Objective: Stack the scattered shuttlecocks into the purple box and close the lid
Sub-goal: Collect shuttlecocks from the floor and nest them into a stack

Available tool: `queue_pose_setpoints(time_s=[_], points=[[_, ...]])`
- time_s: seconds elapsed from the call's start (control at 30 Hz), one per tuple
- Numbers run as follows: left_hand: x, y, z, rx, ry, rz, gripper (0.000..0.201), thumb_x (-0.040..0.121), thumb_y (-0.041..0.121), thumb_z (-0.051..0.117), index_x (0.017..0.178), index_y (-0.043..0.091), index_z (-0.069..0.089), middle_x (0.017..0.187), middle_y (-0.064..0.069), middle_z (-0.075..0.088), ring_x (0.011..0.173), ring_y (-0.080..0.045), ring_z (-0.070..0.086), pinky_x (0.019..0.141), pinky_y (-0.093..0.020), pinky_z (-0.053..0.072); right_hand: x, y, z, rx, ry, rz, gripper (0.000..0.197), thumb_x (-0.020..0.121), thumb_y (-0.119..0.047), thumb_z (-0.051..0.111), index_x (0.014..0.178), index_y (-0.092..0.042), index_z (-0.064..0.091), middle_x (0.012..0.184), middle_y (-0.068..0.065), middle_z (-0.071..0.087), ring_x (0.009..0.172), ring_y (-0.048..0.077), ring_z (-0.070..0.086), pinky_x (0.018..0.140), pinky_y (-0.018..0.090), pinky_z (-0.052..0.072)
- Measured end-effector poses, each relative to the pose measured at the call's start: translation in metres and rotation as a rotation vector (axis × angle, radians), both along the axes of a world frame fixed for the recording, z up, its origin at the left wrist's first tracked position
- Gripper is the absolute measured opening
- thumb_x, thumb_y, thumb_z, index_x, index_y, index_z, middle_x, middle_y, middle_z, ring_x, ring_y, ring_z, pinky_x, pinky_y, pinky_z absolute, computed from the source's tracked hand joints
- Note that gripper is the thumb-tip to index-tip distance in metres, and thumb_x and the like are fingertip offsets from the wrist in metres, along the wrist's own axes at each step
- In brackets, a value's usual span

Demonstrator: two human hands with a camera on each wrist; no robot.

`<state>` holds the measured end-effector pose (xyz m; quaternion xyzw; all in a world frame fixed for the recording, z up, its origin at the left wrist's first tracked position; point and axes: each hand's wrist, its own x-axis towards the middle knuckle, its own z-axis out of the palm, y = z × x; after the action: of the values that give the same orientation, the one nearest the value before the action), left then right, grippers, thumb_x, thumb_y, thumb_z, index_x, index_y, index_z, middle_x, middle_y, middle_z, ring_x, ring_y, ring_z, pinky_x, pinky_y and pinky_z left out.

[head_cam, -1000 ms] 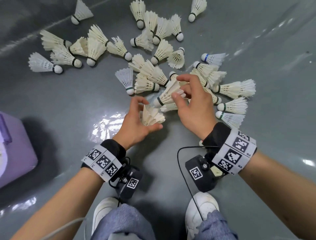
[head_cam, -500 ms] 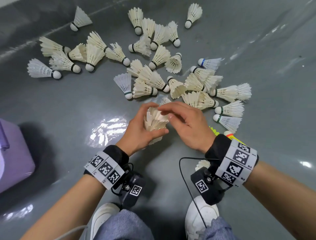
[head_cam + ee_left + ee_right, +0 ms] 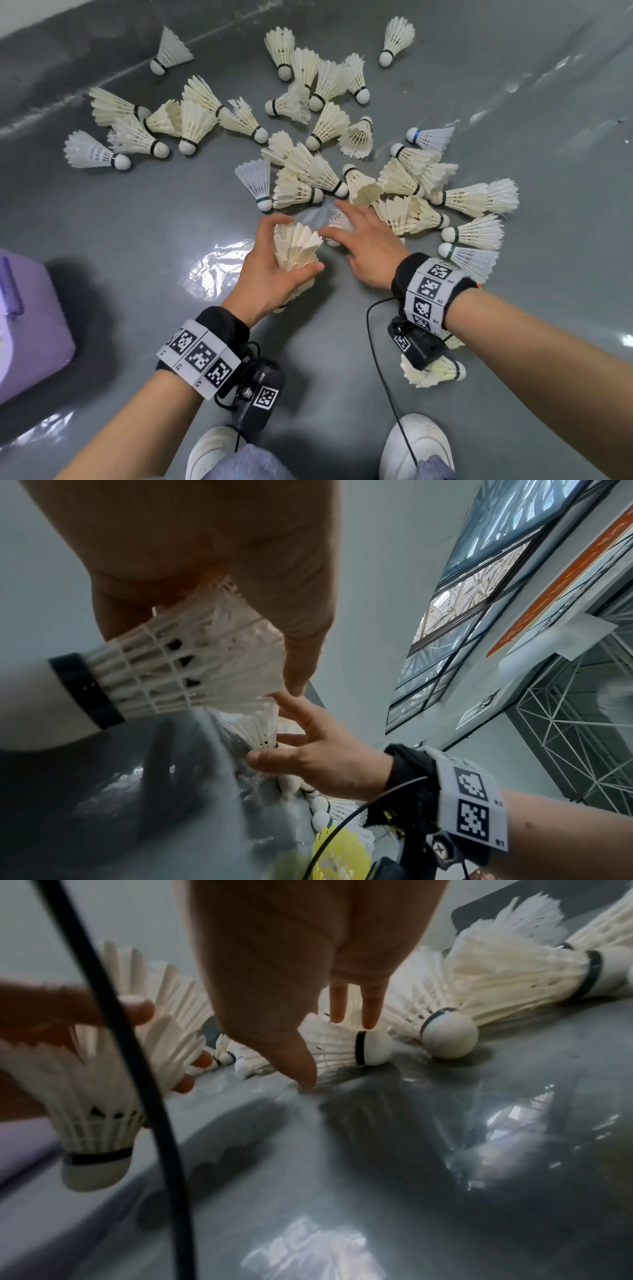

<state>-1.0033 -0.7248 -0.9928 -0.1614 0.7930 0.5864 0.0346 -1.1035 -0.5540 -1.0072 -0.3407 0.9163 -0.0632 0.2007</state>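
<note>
My left hand (image 3: 294,245) grips a nested stack of white feather shuttlecocks (image 3: 301,236), cork end down; the left wrist view shows the stack (image 3: 178,664) in the curled fingers. My right hand (image 3: 330,219) hovers open with fingers spread just right of the stack, over a shuttlecock lying on the grey floor (image 3: 340,224). In the right wrist view its fingertips (image 3: 352,1010) touch that shuttlecock (image 3: 342,1047). Many scattered shuttlecocks (image 3: 308,171) lie beyond both hands. The purple box (image 3: 30,329) is at the left edge, partly cut off.
One shuttlecock (image 3: 435,371) lies under my right wrist near my white shoes (image 3: 418,442). A yellow shuttlecock (image 3: 342,850) shows in the left wrist view. A black cable (image 3: 376,342) hangs from the right wrist. Bare glossy floor lies between the box and my left hand.
The right hand carried a shuttlecock from the pile, pushed it into the stack held by the left hand, let go, and has moved back toward the pile, now open.
</note>
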Motion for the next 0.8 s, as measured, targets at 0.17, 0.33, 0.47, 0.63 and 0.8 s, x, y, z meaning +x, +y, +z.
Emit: queue_pose_setpoints(time_s=[0.17, 0.33, 0.47, 0.63, 0.8], points=[[-0.001, 0.000, 0.001, -0.012, -0.004, -0.004, 0.068, 0.069, 0.024, 0.084, 0.118, 0.030, 0.038, 0.092, 0.009, 0.058, 0.078, -0.005, 0.057, 0.075, -0.023, 0.049, -0.002, 0.002, 0.003, -0.281, 0.052, -0.180, 0.019, 0.090, -0.018, 0.058, 0.107, -0.010, 0.057, 0.141, 0.016, 0.036, 0.109, 0.035, 0.052, 0.088, 0.037, 0.047], [-0.006, 0.003, -0.001, -0.007, -0.004, -0.028, 0.071, 0.065, 0.032, 0.087, 0.115, 0.033, 0.037, 0.095, 0.007, 0.058, 0.081, -0.014, 0.058, 0.078, -0.035, 0.053, 0.008, -0.013, 0.028, -0.739, 0.156, -0.416, 0.023, 0.089, -0.024, 0.063, 0.100, -0.004, 0.060, 0.115, 0.011, 0.052, 0.088, 0.014, 0.049, 0.079, 0.017, 0.039], [-0.006, 0.009, 0.004, -0.033, -0.014, -0.045, 0.071, 0.064, 0.035, 0.086, 0.115, 0.030, 0.037, 0.089, 0.008, 0.056, 0.072, -0.008, 0.054, 0.069, -0.029, 0.050, 0.019, -0.023, 0.045, -0.843, 0.112, -0.422, 0.021, 0.091, -0.027, 0.060, 0.092, -0.006, 0.060, 0.118, 0.008, 0.051, 0.094, 0.014, 0.055, 0.083, 0.027, 0.049], [-0.003, 0.012, 0.011, -0.036, -0.013, -0.085, 0.075, 0.062, 0.040, 0.086, 0.117, 0.031, 0.037, 0.095, 0.009, 0.062, 0.080, -0.011, 0.061, 0.075, -0.036, 0.055, 0.028, -0.018, 0.053, -0.866, 0.093, -0.412, 0.025, 0.091, -0.029, 0.059, 0.088, -0.004, 0.061, 0.117, 0.003, 0.053, 0.092, 0.002, 0.051, 0.084, 0.016, 0.045], [-0.003, 0.021, 0.020, 0.073, 0.041, -0.122, 0.088, 0.056, 0.048, 0.079, 0.129, 0.044, 0.029, 0.105, 0.025, 0.062, 0.094, -0.001, 0.064, 0.083, -0.026, 0.054, 0.048, -0.008, 0.050, -0.714, -0.064, -0.308, 0.033, 0.092, -0.035, 0.052, 0.099, -0.007, 0.068, 0.128, 0.006, 0.057, 0.117, 0.018, 0.054, 0.099, 0.021, 0.036]])
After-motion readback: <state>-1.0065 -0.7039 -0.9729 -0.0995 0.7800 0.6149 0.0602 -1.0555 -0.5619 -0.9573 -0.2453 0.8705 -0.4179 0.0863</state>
